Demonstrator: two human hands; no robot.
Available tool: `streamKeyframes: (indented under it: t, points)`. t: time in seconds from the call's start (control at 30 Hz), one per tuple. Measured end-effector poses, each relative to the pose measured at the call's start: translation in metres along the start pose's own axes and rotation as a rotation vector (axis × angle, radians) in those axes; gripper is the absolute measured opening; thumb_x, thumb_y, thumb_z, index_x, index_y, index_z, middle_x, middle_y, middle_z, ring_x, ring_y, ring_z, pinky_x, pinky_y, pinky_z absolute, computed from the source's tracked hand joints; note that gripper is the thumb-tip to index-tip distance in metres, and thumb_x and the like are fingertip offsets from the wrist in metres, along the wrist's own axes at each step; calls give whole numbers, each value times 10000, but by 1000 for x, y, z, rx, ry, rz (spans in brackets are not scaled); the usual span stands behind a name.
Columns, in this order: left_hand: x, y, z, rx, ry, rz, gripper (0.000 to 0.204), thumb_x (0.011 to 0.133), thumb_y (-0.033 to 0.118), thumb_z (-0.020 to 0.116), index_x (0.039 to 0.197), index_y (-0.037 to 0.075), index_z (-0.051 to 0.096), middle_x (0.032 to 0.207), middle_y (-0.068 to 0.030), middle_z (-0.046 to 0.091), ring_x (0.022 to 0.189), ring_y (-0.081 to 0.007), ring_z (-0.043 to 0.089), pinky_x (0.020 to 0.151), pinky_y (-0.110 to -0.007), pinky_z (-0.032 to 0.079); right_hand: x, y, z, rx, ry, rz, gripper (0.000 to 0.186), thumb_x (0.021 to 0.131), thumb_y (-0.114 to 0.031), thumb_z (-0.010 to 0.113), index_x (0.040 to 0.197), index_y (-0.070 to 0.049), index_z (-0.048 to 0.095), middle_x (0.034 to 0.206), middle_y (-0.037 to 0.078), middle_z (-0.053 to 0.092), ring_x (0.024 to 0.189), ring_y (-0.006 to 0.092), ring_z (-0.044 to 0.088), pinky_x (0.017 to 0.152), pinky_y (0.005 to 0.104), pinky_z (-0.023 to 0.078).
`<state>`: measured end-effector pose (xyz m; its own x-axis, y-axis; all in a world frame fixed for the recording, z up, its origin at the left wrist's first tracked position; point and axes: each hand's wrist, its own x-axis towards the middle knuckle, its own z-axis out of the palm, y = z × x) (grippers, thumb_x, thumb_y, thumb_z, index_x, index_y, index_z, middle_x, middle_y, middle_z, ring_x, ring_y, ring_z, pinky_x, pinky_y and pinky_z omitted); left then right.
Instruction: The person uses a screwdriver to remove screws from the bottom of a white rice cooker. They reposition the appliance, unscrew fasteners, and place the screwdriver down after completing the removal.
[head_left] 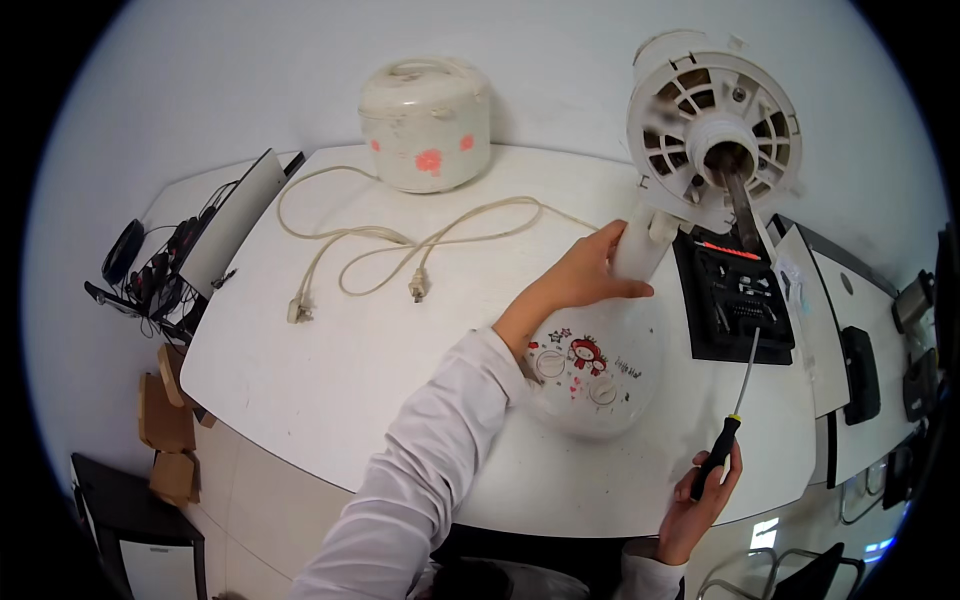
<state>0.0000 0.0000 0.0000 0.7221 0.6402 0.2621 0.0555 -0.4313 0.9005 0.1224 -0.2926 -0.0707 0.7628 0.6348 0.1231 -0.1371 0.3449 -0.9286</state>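
Note:
A white electric fan, stripped of its blades and front guard, stands at the right of the table. Its round base (625, 405) has red cartoon figures and two knobs. My left hand (588, 273) is wrapped round the fan's neck (640, 250), just above the base. Over it the motor housing (700, 135) faces me, with a slotted ring and a metal shaft (740, 205) jutting from its centre. Lower right, my right hand (702, 508) grips a screwdriver (717, 455) by its black and yellow handle. The blade points up and away, its tip apparently near an open black tool case (712, 345).
A white rice cooker (425, 125) with pink flowers sits at the back of the white table (300, 400). Pale power cords (470, 232) with plugs loop across the left half. Cardboard boxes (165, 412) lie at the far left. Another desk (862, 285) adjoins at right.

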Motion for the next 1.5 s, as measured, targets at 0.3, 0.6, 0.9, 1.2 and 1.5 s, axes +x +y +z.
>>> streamKeyframes:
  t: [0.3,0.6,0.9,1.2,1.5]
  points:
    - [37,-37,2,-135,366,157,673,716,203,760,1228,2,372,1132,-160,530,1026,-241,545,870,-326,443,2,-2,2,-49,17,26,467,935,-302,480,1334,-115,326,885,61,510,493,38,337,471,174,275]
    - [61,-57,6,429,750,399,692,718,322,731,1253,14,419,1152,-194,502,1021,-351,518,897,-415,401,3,-4,4,-77,17,35,471,926,-275,488,1336,-107,329,870,56,515,489,33,333,451,166,255]
    - [83,-56,-18,301,567,66,728,760,470,645,1299,48,397,1130,-126,608,1044,-317,571,992,-590,215,3,-18,1,-39,-13,79,526,911,-326,538,1329,-81,333,921,91,570,514,56,393,431,184,289]
    - [98,-68,-29,320,562,61,748,764,491,629,1321,60,377,1053,-136,632,974,-296,602,975,-590,228,1,-15,4,-166,2,48,530,905,-344,528,1319,-76,332,867,81,551,503,48,392,441,175,298]
    - [124,-83,-38,353,635,53,791,746,521,638,1339,72,366,1031,-132,639,922,-281,612,986,-599,235,1,-19,8,-289,-59,-3,496,930,-320,496,1295,-28,330,882,86,557,534,59,408,464,180,329]
